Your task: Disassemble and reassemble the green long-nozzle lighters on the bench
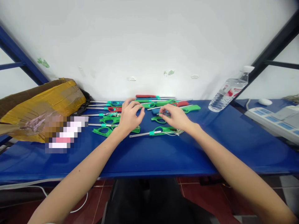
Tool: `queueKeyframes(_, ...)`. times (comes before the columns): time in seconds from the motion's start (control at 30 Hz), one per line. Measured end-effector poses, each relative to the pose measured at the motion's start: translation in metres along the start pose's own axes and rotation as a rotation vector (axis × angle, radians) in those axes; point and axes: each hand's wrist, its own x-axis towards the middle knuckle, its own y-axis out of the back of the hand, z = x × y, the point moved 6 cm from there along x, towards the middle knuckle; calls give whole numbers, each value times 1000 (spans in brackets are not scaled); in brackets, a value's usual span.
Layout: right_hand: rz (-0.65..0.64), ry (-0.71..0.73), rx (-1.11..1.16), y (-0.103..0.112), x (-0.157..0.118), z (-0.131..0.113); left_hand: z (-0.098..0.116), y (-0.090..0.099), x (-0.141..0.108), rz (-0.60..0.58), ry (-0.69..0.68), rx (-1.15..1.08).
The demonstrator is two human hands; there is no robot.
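Long-necked gas lighters lie in rows on the blue table (pixel 140 158). My left hand (pixel 131 115) hovers above the left row, its thumb and fingers apart and nothing seen between them. Under it lie green lighter casing halves (pixel 102 132), partly covered by the hand and wrist. My right hand (pixel 174 116) is pinched over the right group, with a tiny teal piece at its fingertips, too small to name. Just below that hand rests an opened green lighter (pixel 161 132) with a metal tube and a thin wire. A red lighter (pixel 146 96) lies near the wall.
A taped cardboard box (pixel 63 99) stands at the left, with a blurred patch in front. On the right, a clear water bottle (pixel 227 91) leans or appears tilted near the wall. A white power strip (pixel 275 121) and a white mouse-like object (pixel 265 102) sit farther right.
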Motion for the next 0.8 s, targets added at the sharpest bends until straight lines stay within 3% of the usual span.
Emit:
queueKeyframes(0.1, 75, -84, 204, 4, 0, -5, 7, -10, -13, -127, -110, -80)
queueKeyframes(0.3, 89, -145, 395, 2, -7, -19, 30, -9, -26, -173, -157, -155)
queueKeyframes(0.67, 35, 9, 292, 3, -13, -38, 45, -3, -24, -109, -258, -175)
queueKeyframes(0.8, 46, 60, 111, 13, -13, -23, 44, -10, -27, -240, -234, -167)
